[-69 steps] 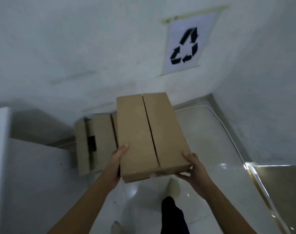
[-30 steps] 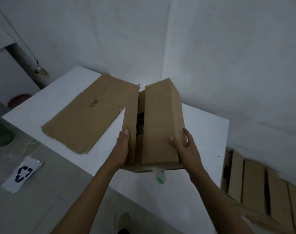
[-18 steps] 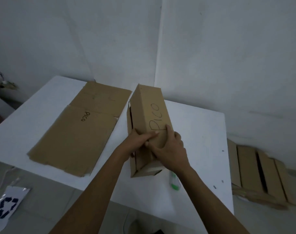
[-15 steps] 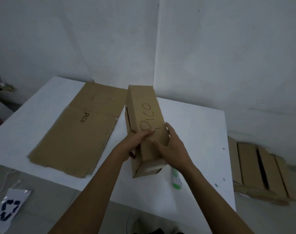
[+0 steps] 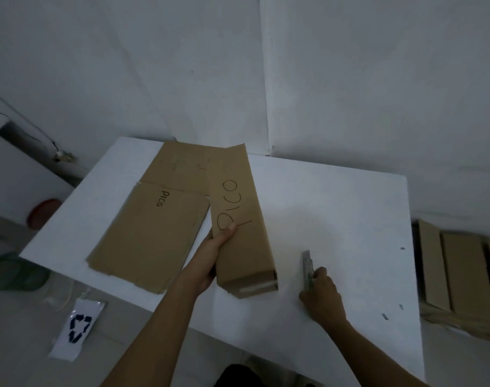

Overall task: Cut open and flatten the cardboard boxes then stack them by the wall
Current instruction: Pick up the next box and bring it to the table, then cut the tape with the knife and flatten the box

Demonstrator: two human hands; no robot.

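A long brown cardboard box [image 5: 244,219] marked "PICO" lies on the white table [image 5: 336,205], its near end taped. My left hand [image 5: 210,261] grips its left side, thumb on the top face. A flattened cardboard sheet [image 5: 151,233], also marked "Pico", lies on the table just left of the box. My right hand [image 5: 320,296] grips the near end of a small cutter [image 5: 306,263] lying on the table to the right of the box.
Flattened boxes [image 5: 461,277] lean on the floor by the wall at the right. A recycling-sign paper [image 5: 76,328] lies on the floor at the lower left, near a green net [image 5: 12,272] and a red dish [image 5: 43,213]. White walls meet in a corner behind the table.
Both hands held the box on the table; now my right hand has left it and moved right to the cutter. My left hand stays on the box's left side.
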